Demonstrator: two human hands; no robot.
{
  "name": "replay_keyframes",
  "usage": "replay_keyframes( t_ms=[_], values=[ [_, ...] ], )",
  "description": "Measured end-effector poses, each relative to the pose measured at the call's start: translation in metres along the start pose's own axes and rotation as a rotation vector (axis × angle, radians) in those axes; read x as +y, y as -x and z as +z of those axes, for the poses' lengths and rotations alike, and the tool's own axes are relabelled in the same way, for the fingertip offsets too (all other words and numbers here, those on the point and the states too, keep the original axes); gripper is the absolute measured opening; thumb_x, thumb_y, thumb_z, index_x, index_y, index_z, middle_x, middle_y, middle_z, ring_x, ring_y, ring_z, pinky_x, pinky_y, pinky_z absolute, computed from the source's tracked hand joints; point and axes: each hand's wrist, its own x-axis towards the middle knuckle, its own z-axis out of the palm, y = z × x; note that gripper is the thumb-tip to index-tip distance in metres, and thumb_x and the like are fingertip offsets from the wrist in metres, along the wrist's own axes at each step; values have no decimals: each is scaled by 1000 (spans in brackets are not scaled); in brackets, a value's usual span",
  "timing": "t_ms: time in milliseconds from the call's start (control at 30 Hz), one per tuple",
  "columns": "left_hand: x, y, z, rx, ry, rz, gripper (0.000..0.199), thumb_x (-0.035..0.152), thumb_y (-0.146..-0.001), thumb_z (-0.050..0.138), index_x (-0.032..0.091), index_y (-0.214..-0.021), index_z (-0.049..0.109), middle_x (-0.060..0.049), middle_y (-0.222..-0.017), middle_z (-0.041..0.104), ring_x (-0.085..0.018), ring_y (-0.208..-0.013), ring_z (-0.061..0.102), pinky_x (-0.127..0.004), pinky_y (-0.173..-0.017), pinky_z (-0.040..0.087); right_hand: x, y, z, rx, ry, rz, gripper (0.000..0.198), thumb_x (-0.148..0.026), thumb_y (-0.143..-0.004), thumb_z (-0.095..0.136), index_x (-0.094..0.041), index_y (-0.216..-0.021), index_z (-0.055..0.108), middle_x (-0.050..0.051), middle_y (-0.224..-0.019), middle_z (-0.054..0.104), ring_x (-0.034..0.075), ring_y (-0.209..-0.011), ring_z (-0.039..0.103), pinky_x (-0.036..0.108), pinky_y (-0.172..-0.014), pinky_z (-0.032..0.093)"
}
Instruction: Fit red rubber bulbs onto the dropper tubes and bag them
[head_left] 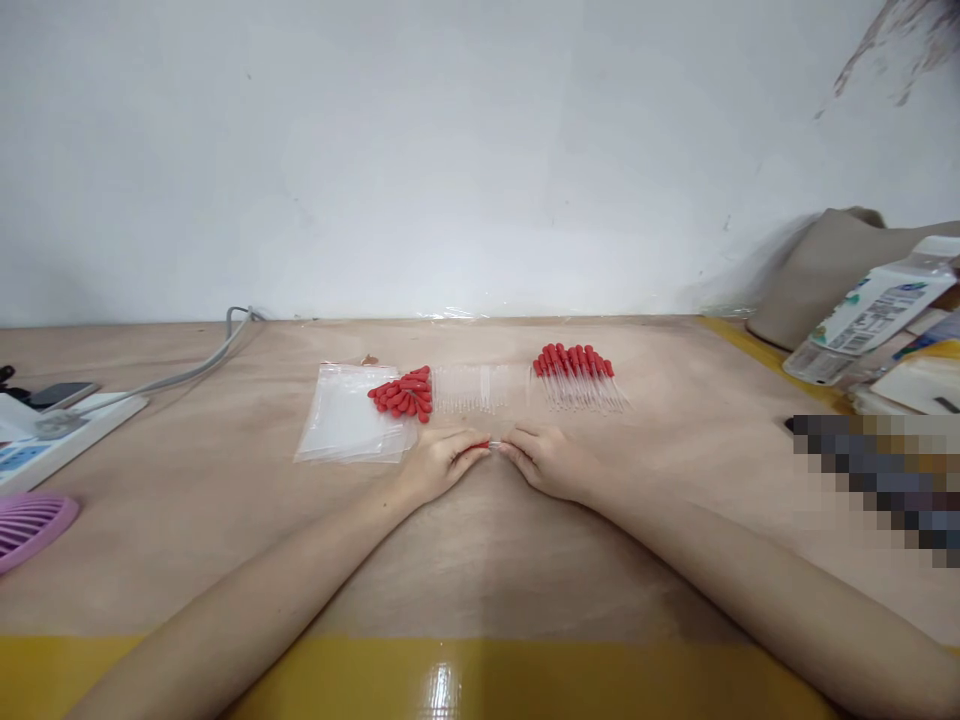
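Observation:
My left hand (441, 464) pinches a red rubber dropper bulb (481, 445), mostly covered by the fingers. Opposite it, my right hand (551, 462) grips a thin clear dropper tube (495, 445) whose end meets the bulb; how far it sits inside cannot be seen. Just beyond the left hand lies a pile of loose red bulbs (403, 394), partly over clear plastic bags (341, 415). A row of bare clear tubes (471, 388) lies behind the hands. Behind my right hand rest several droppers (579, 372), their red bulbs pointing to the wall.
At left are a power strip (112, 412) with a grey cable (187, 377), a phone (64, 396) and a purple slatted object (34, 528). A carton-like bottle (874, 305) leans at right by a beige bag-like item (817, 270). Yellow tape (360, 680) edges the table.

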Motion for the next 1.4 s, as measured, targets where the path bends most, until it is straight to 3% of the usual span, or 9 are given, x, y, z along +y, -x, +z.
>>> replay_keyframes(
  t_ms=[133,233,333,433,533,667,800,1133,1400],
  values=[
    [0,0,-3,-31,-24,-60,28,24,-84,54,18,-111,57,-7,-101,65,-18,-94,60,-33,-83,48,4,-4,-16,-103,170,39,24,-21,-86,44,-14,-71,62,9,-73,60,17,-71,53,30,-68,36],
    [3,-1,-5,-27,-59,-156,41,25,-82,55,19,-122,47,-10,-114,57,-21,-104,54,-38,-89,46,21,-10,-24,-115,69,333,23,-20,-84,44,-15,-72,63,7,-72,62,15,-63,54,26,-59,36],
    [4,-1,-5,-61,-44,-170,38,22,-82,54,20,-120,49,-9,-114,55,-21,-103,54,-37,-86,47,45,-22,-24,-86,15,637,29,-25,-83,44,-17,-62,61,5,-60,60,16,-57,54,26,-55,36],
    [3,-1,-4,-77,-6,-149,30,20,-83,52,19,-113,54,-9,-111,56,-20,-100,55,-34,-83,49,63,-37,-13,-88,68,832,31,-28,-81,44,-16,-58,62,9,-61,61,20,-61,57,29,-57,38],
    [2,-1,-4,-87,-3,-147,25,20,-83,52,18,-107,57,-9,-107,57,-19,-96,55,-33,-82,49,71,-49,1,-102,119,956,29,-31,-81,44,-15,-72,66,13,-74,65,24,-71,60,31,-58,40],
    [2,-1,-4,-99,-19,-141,22,19,-83,52,17,-103,58,-9,-106,57,-19,-95,56,-34,-83,49,70,-57,11,-106,149,987,30,-31,-83,42,-14,-85,67,16,-85,65,26,-79,62,32,-61,43],
    [2,-1,-4,-105,-21,-134,20,19,-83,51,16,-101,59,-9,-104,58,-18,-95,56,-33,-82,48,67,-60,12,-105,155,944,33,-32,-83,40,-14,-86,68,16,-87,66,27,-83,61,32,-64,44],
    [1,0,-3,-124,-31,-141,19,20,-85,49,18,-100,60,-7,-103,58,-17,-91,57,-30,-80,49,75,-55,11,-151,237,1010,33,-35,-83,42,-13,-89,65,17,-89,64,31,-86,61,38,-67,44],
    [2,-1,-4,-130,-41,-132,17,19,-84,50,18,-97,62,-8,-102,59,-18,-92,58,-32,-81,49,57,-69,14,-184,221,982,37,-41,-84,40,-16,-91,65,13,-90,65,27,-89,60,35,-71,43]
  ],
)
